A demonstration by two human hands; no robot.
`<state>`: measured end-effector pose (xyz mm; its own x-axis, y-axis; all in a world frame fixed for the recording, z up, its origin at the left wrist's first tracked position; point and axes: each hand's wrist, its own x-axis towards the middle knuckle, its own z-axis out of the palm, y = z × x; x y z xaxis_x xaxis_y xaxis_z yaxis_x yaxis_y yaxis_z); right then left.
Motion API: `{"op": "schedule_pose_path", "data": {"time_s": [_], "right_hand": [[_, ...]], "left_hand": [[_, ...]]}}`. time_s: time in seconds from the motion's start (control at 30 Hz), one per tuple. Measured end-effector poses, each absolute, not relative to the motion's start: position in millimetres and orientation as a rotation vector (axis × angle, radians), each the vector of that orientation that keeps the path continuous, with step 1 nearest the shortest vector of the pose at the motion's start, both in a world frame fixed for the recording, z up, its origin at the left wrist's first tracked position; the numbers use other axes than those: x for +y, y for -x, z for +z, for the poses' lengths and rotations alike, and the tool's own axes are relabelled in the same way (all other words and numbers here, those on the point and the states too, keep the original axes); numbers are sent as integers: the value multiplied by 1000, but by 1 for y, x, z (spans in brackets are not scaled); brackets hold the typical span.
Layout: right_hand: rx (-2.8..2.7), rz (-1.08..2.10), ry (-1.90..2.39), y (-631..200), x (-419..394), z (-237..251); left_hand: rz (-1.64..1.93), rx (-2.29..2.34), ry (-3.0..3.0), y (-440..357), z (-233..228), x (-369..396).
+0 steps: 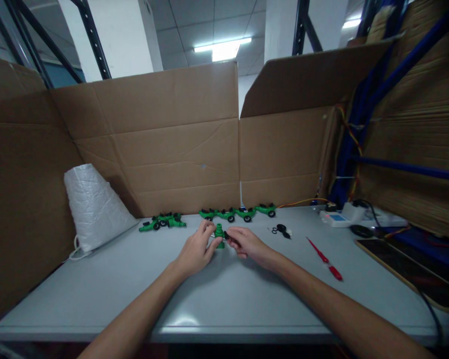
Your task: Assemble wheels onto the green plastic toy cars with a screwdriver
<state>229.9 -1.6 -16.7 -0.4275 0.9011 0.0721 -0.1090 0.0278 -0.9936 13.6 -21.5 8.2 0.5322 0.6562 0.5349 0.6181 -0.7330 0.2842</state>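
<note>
Centrally, both bare hands meet over a small green plastic fitting point(219, 235) that stands on the pale grey tabletop point(224, 294), near its far edge. The left hand point(196, 252) pinches the fitting between thumb and fingertips, steadying it from the left; the right hand point(247, 243) holds a small black part point(226, 234) against the fitting's right side, fingers curled around it. The step in hand appears to be seating that black piece onto the green body; whether it is already engaged cannot be told at this size. The next move probably calls for keeping the fitting braced while the black piece is pressed or turned squarely home. Behind the hands lie two groups of like green fittings with black rings, one at left point(162, 221) and a row at right point(237, 213). A few loose black rings point(280, 230) lie just right of the hands, a red-handled screwdriver point(325, 259) farther right, and a white woven sack point(93, 207) leans at the left against the brown cardboard wall point(153, 149).
</note>
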Motion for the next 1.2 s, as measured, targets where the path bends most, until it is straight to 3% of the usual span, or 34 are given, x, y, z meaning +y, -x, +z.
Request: {"op": "schedule_pose_path", "data": {"time_s": [1.2], "right_hand": [[-1452, 1621, 781, -225, -5, -24]], "left_hand": [[1005, 949, -2498, -16, 13, -19]]}}
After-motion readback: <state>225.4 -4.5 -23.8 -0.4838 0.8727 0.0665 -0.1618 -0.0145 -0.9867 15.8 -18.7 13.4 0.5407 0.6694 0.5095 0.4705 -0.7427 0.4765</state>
